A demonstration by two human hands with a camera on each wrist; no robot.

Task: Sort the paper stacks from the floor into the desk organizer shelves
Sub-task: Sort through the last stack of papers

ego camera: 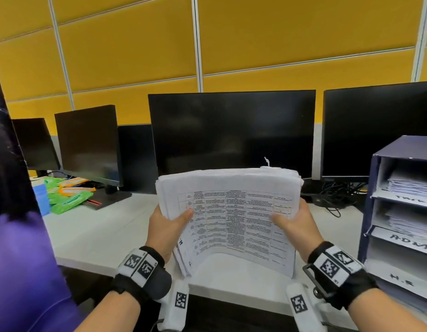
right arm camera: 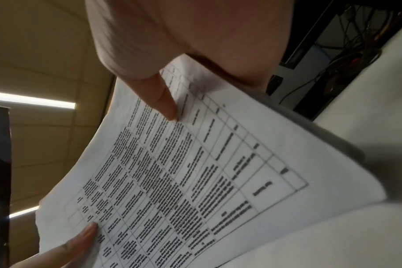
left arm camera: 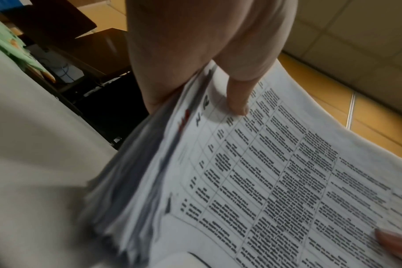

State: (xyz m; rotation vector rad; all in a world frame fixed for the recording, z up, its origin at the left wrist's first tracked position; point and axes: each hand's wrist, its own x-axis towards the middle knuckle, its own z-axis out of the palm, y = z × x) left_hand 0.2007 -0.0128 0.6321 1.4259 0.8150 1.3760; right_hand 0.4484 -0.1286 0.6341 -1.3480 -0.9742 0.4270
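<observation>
A thick stack of printed papers [ego camera: 231, 212] with a table on its top sheet is held above the white desk [ego camera: 100, 231], bowed into a curve. My left hand [ego camera: 168, 224] grips its left edge, thumb on top, fingers hidden beneath. My right hand [ego camera: 294, 224] grips the right edge the same way. In the left wrist view the left thumb [left arm camera: 236, 98] presses the top sheet of the stack [left arm camera: 276, 181] near a handwritten mark. In the right wrist view the right thumb [right arm camera: 163, 101] lies on the page [right arm camera: 195, 172]. The dark blue desk organizer [ego camera: 399, 212] stands at the right; its upper two shelves hold papers.
Black monitors [ego camera: 231, 133] line the back of the desk under a yellow partition wall. Green and orange packets [ego camera: 69, 195] lie at the left. Cables [ego camera: 337, 195] tangle behind the organizer. A person in a purple top [ego camera: 23, 259] is at my left.
</observation>
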